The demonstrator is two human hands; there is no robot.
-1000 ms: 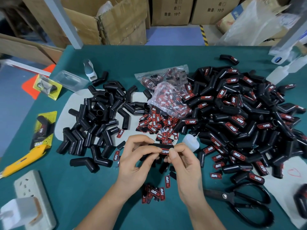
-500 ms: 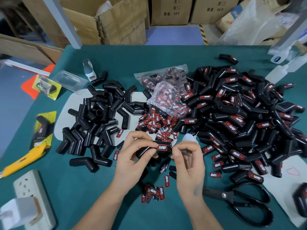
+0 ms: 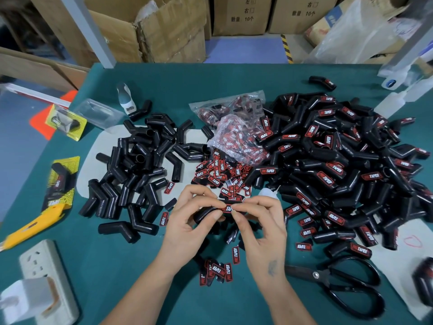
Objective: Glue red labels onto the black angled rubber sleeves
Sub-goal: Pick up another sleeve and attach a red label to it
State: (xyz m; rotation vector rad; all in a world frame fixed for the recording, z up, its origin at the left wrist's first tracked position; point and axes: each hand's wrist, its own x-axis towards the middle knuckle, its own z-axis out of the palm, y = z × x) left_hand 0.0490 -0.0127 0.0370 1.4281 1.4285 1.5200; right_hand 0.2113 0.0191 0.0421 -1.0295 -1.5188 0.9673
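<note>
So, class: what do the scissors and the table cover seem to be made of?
Scissors: dark metal blades with a shiny pivot rivet; glossy black loop handles, coated metal or plastic, hard to say. Table cover: matte teal mat, no glare or visible weave, perhaps rubber or felt.

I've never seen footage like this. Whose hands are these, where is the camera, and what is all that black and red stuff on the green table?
No machine here: a person works with bare hands, and the single camera sits on their head, looking forward and down. The left hand holds one black angled rubber sleeve. The right hand pinches the red label on that sleeve, seemingly pressing it on.

On the green table, the pile of plain sleeves at the left has no labels; the bigger pile of labelled sleeves at the right looks finished. Between them lie loose labels and clear bags of labels. A small white bottle, probably glue, stands just beyond the right hand. Black scissors lie near right, a yellow utility knife and a white power strip at the left.
</note>
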